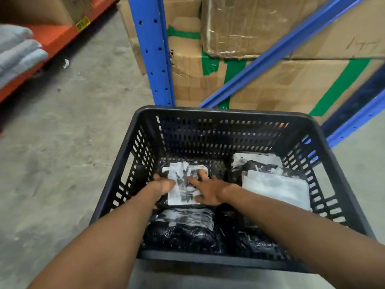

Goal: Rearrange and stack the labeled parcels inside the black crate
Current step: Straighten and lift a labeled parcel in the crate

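A black perforated crate (225, 115) stands on the concrete floor in front of me. Inside, at the far left, lies a black parcel with a white label (183, 174). My left hand (162, 185) grips its left edge. My right hand (208, 189) lies flat on its label with fingers spread. A stack of labeled parcels (275, 184) fills the right side of the crate. Below my hands sit two more black parcels, one at the near left (183, 228) and one at the near right (250, 238), partly hidden by my forearms.
Blue rack uprights (152, 51) and taped cardboard boxes (270, 80) stand right behind the crate. An orange shelf (52, 38) with folded grey cloth (18, 51) runs along the left. Concrete floor (73, 142) lies to the left of the crate.
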`<state>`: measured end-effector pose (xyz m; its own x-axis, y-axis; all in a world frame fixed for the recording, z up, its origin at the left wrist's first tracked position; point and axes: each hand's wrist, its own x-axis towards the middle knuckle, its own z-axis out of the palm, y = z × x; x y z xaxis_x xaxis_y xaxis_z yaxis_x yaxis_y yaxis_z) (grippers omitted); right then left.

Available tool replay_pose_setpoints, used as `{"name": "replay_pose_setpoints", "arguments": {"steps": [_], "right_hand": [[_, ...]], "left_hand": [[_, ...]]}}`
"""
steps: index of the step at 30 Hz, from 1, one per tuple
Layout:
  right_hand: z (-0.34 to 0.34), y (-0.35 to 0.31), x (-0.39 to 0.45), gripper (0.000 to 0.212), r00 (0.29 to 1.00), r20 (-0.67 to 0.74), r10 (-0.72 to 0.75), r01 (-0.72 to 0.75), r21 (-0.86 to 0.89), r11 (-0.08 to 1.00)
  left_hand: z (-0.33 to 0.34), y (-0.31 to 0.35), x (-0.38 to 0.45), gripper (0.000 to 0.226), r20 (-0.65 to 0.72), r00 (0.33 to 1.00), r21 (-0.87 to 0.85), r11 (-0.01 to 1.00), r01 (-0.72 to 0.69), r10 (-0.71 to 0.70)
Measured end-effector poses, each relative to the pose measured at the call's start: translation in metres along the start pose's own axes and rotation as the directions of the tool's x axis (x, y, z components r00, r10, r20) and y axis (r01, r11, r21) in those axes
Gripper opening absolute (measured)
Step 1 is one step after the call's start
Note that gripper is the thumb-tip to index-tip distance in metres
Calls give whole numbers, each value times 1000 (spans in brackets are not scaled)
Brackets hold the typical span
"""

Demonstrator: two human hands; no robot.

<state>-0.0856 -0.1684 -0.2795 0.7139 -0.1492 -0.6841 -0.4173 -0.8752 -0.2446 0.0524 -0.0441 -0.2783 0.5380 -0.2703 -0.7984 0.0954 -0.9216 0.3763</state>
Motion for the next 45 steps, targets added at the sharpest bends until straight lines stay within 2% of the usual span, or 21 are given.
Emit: {"name": "replay_pose_setpoints", "arguments": {"steps": [3, 5, 6, 7, 10, 12, 14, 16, 19, 21, 23, 26, 29, 35, 39, 42, 43, 45], "right_hand": [[-11, -1, -6, 104, 999, 13, 34, -35, 62, 997], [-27, -1, -17, 117, 997, -64, 43, -37, 90, 995], [-33, -1, -22, 116, 990, -135, 49, -34, 112, 993], [-37, 0, -27, 110, 974, -219, 57, -30, 126, 992], [-47, 3, -41, 82, 908, -410, 82, -57, 74, 996], [-56, 7, -52, 73, 879, -462, 114, -82, 90, 993], [-64, 10, -63, 66, 858, -479, 186, -91, 214, 973], [-71, 11, -73, 73, 859, -441, 261, -42, 447, 894], [-74, 10, -88, 76, 889, -362, 280, 80, 726, 683], [-75, 11, -93, 74, 916, -323, 239, 147, 822, 550], [-75, 10, -94, 74, 936, -289, 199, 186, 889, 418], [-73, 5, -89, 73, 967, -204, 150, 156, 946, 283], [-73, 0, -82, 83, 980, -123, 158, 73, 954, 292], [-42, -11, -49, 69, 953, 126, 276, -207, 936, 286], [-13, -12, -22, 53, 931, 129, 342, -214, 951, 223], [-5, -13, -6, 30, 913, 161, 375, -250, 947, 202], [-3, -14, -3, 30, 914, 171, 367, -263, 940, 218], [4, -13, 6, 43, 930, 153, 334, -262, 914, 311]], "left_hand": [[-6, 1, -7, 77, 125, 985, -69, 989, 131, -122], [-12, 10, -14, 58, 171, 981, -179, 976, 126, -95], [-14, 14, -19, 48, 163, 984, -225, 969, 105, -69], [-15, 18, -24, 43, 148, 988, -248, 965, 90, -54], [-22, 25, -41, 52, 169, 986, -312, 948, 60, -7], [-29, 28, -51, 58, 159, 986, -444, 896, 30, 46], [-38, 35, -62, 63, 114, 987, -597, 802, -25, 116], [-45, 42, -74, 70, 80, 981, -627, 775, -86, 174], [-41, 33, -89, 86, 101, 987, -473, 879, -61, 123], [-38, 23, -93, 88, 170, 980, -457, 890, -12, 101], [-38, 19, -94, 86, 215, 965, -497, 867, -23, 149], [-41, 23, -93, 72, 152, 961, -659, 748, -75, 230], [-42, 23, -79, 62, 103, 963, -729, 677, -98, 250], [-29, 16, -49, 72, -71, 982, -499, 846, -189, 177], [-16, 11, -26, 75, -81, 984, -346, 922, -175, 156], [-3, 11, -9, 56, -135, 976, -259, 944, -203, 173], [1, 11, -4, 52, -150, 973, -241, 948, -209, 176], [6, 11, 3, 51, -156, 973, -210, 956, -203, 172]]}}
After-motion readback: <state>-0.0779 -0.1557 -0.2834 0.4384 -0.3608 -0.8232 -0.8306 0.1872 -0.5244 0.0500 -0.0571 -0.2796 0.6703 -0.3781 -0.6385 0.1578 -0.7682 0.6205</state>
